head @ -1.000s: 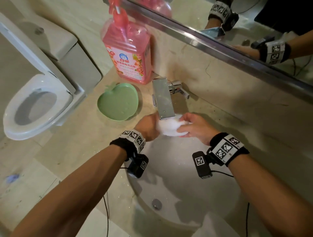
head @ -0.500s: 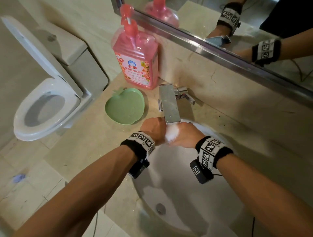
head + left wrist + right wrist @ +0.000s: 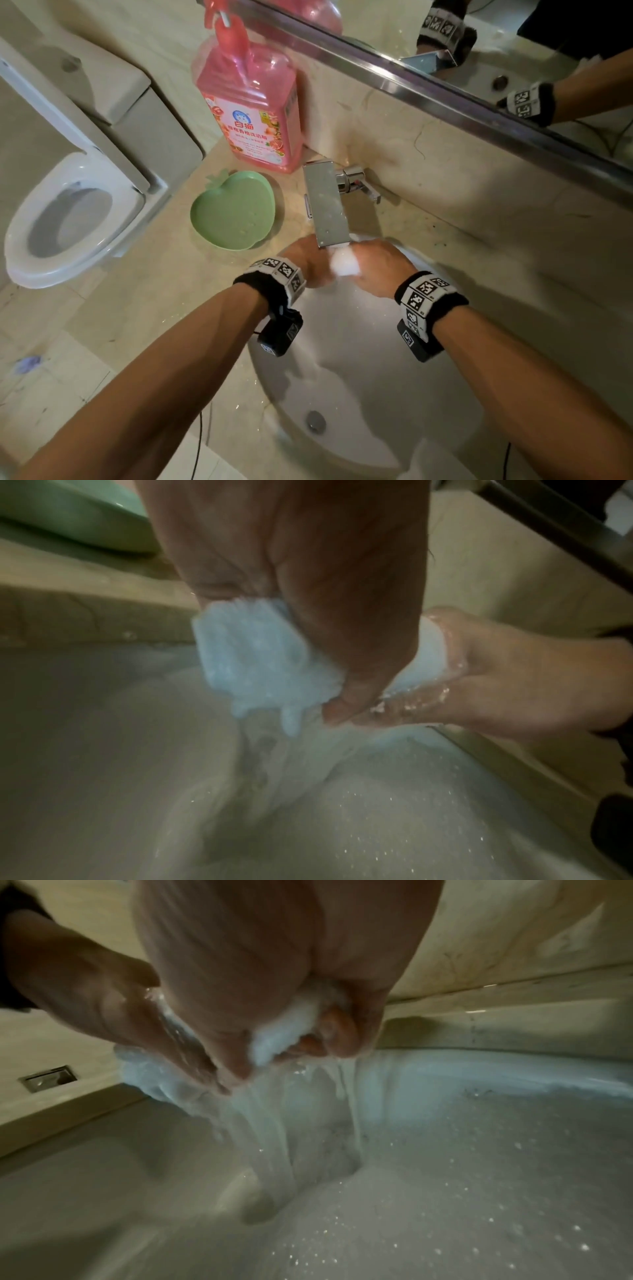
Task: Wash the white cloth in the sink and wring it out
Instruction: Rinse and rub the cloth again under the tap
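The white cloth [image 3: 345,265] is bunched into a wet wad under the steel tap [image 3: 326,205], above the white sink [image 3: 359,394]. My left hand [image 3: 308,262] grips its left end and my right hand [image 3: 378,265] grips its right end, knuckles up. In the left wrist view the cloth [image 3: 260,664] bulges out below my curled left fingers [image 3: 342,642]. In the right wrist view my right fingertips [image 3: 339,1031] squeeze the cloth [image 3: 291,1026], and milky water streams from it into the sink [image 3: 479,1177]. Most of the cloth is hidden inside the two fists.
A green apple-shaped dish [image 3: 234,210] lies on the beige counter left of the tap. A pink pump bottle [image 3: 248,102] stands behind it against the wall. The mirror [image 3: 479,51] runs above. A toilet [image 3: 68,212] is at the left. The drain [image 3: 315,420] is near me.
My hands have closed in on the cloth and bunched it small; a second ago more of it showed between them. Both fists stay under the tap.
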